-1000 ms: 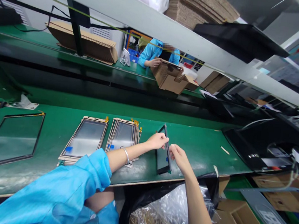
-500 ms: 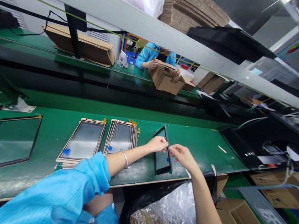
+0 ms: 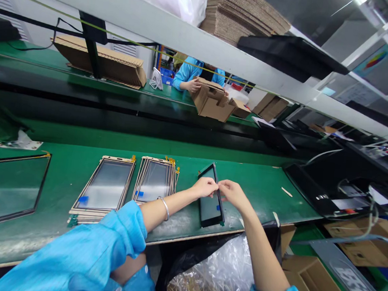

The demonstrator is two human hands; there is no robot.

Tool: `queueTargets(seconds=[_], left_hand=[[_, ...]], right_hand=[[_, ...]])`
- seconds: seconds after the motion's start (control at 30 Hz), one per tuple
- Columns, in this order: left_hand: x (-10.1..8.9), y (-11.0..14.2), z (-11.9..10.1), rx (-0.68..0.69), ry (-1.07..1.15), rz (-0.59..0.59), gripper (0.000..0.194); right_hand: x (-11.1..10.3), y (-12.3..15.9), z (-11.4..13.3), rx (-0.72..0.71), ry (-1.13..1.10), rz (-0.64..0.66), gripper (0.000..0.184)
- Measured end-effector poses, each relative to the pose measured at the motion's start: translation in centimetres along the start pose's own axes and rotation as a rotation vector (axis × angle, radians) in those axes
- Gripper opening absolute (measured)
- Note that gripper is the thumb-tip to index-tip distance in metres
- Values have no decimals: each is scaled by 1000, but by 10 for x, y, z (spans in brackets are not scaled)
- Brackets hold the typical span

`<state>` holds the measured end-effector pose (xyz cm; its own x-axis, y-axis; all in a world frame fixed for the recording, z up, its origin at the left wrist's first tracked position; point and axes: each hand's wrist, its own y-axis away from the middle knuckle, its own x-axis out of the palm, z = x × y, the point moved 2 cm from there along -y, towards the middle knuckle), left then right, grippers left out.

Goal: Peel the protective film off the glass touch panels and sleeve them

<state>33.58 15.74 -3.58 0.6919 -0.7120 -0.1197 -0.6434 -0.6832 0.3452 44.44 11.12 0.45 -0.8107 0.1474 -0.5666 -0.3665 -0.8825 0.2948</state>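
Dark-framed panel (image 3: 208,211): where does it sit?

On the green bench (image 3: 255,179), right of the stacked ones, tipped so that its right long edge looks raised. I'd let the bench bear the weight and save the fingers for fine work. Bare green runs from its right side towards the black equipment (image 3: 345,178), so that's the roomiest direction to shift.

And the near side?

Tighter. Its lower end is near the bench's front edge, with clear plastic (image 3: 224,263) below, so sliding towards the body would be the risk. Leftward, the nearer stack (image 3: 156,178) leaves a slimmer gap, and the left arm (image 3: 180,201) reaches across it.

How are the hands?

Left hand (image 3: 207,187): fingers bent in narrow at the raised edge. Right hand (image 3: 233,193): narrow too, its tips meeting the left's. I can't tell whether either pinches something thin. Small, even movements along that edge seem best, without letting the frame rock.

Anything little to mind?

One pale stick (image 3: 286,192), well apart on the right, and the blue tab (image 3: 218,208) on the panel, below the fingers. I'd keep knuckles off that.
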Motion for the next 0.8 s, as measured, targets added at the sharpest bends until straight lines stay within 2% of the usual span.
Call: queueTargets(seconds=[0.23, 0.57, 0.8], left_hand=[[-2, -4, 2, 16, -86, -9, 27], [-30, -14, -14, 15, -254, -73, 27], [-36, -20, -16, -7, -230, 9, 27]], right_hand=[[-1, -16, 4, 22, -31, -7, 2], [-1, -18, 15, 33, -69, 55, 13], [1, -18, 20, 35, -77, 81, 16]])
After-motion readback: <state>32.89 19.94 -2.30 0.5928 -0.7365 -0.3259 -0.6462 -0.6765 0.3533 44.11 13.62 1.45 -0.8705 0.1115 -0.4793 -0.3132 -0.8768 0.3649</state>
